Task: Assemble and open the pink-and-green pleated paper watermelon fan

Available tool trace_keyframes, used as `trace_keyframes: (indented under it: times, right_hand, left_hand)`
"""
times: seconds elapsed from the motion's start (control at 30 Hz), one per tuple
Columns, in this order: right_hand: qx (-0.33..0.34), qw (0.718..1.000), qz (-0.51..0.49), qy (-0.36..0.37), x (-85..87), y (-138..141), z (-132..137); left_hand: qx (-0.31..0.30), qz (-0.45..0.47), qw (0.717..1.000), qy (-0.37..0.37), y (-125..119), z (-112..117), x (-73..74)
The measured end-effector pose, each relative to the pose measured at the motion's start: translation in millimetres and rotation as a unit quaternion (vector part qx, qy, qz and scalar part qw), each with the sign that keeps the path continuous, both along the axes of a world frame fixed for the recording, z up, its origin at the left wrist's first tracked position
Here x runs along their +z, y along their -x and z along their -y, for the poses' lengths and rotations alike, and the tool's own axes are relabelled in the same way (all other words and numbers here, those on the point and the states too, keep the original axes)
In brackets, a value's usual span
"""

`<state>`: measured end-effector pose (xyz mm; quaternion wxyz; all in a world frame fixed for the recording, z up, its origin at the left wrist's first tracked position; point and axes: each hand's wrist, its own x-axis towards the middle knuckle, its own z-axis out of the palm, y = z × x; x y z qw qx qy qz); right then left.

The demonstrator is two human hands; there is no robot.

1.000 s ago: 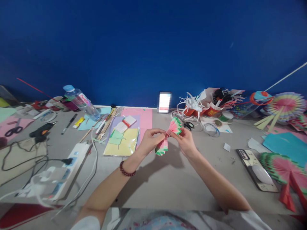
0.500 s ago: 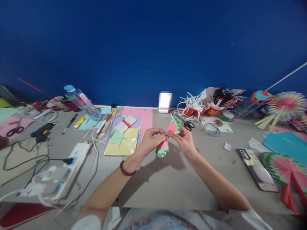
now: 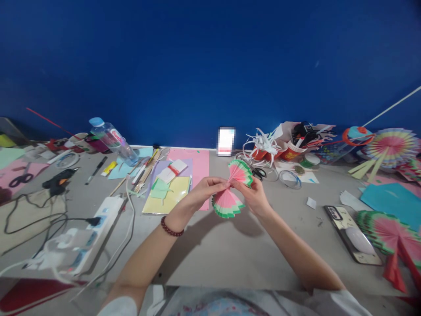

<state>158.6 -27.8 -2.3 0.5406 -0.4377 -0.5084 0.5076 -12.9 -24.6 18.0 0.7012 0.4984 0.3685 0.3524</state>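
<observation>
A pleated paper fan (image 3: 228, 204), pink with a pale band and a green zigzag edge, is held above the table in front of me. It is pinched at its middle, so one half flares upward and the other downward. My left hand (image 3: 208, 189) grips the pinched centre from the left, thumb and fingertips pressed together. On the other side my right hand (image 3: 252, 193) holds the upper half near the centre, its thumb and fingers closed on the folds. The fingertips partly cover the centre.
Left of me lie a power strip (image 3: 98, 235), a glue gun (image 3: 59, 181), a water bottle (image 3: 113, 141) and a yellow paper pack (image 3: 171, 197). To the right are scissors (image 3: 259, 173), red cups (image 3: 291, 151), a phone (image 3: 351, 235) and a finished-looking watermelon-coloured paper fan (image 3: 391, 232).
Both halves of the paper fan have spread wider, showing more pink pleats. My hands stay close to the same place, still holding the fan.
</observation>
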Motion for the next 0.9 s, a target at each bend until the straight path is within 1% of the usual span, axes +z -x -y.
trace_keyframes:
  times: [0.07,0.1,0.2,0.27,0.37,0.5,0.57,0.7,0.83,0.9]
  right_hand:
    - [-0.022,0.999,0.036,-0.033,2.5,-2.0,-1.7]
    - [-0.048,0.995,0.057,-0.062,3.2,-3.6,-2.9]
    - [-0.121,0.974,0.101,-0.162,3.2,-9.1,-6.3]
    - [-0.136,0.964,0.098,-0.207,2.1,-11.4,-7.2]
    - [-0.137,0.963,0.077,-0.219,0.8,-12.7,-6.9]
    - [-0.108,0.972,0.077,-0.195,0.4,-15.3,-7.0]
    - [-0.082,0.968,0.096,-0.217,0.7,-18.2,-7.6]
    - [-0.02,0.942,0.163,-0.292,3.6,-25.0,-9.2]
    - [0.013,0.922,0.213,-0.324,10.9,-29.9,-8.9]
    - [0.029,0.907,0.243,-0.343,15.6,-31.0,-7.9]
  left_hand:
    - [0.024,0.015,0.999,0.028,0.9,-2.7,-0.2]
    - [0.042,0.025,0.998,0.041,1.1,-3.8,0.0]
    - [0.092,0.051,0.993,0.062,2.2,-6.9,-0.5]
    - [0.104,0.057,0.991,0.062,3.4,-8.7,-2.4]
    - [0.111,0.06,0.99,0.057,5.4,-10.6,-6.4]
    - [0.11,0.057,0.991,0.058,8.6,-12.4,-10.5]
    - [0.112,0.065,0.99,0.059,10.3,-13.7,-12.0]
    - [0.129,0.083,0.987,0.057,13.4,-16.4,-13.7]
    - [0.134,0.092,0.985,0.063,16.4,-18.2,-12.8]
    - [0.139,0.091,0.984,0.068,17.9,-18.7,-12.1]
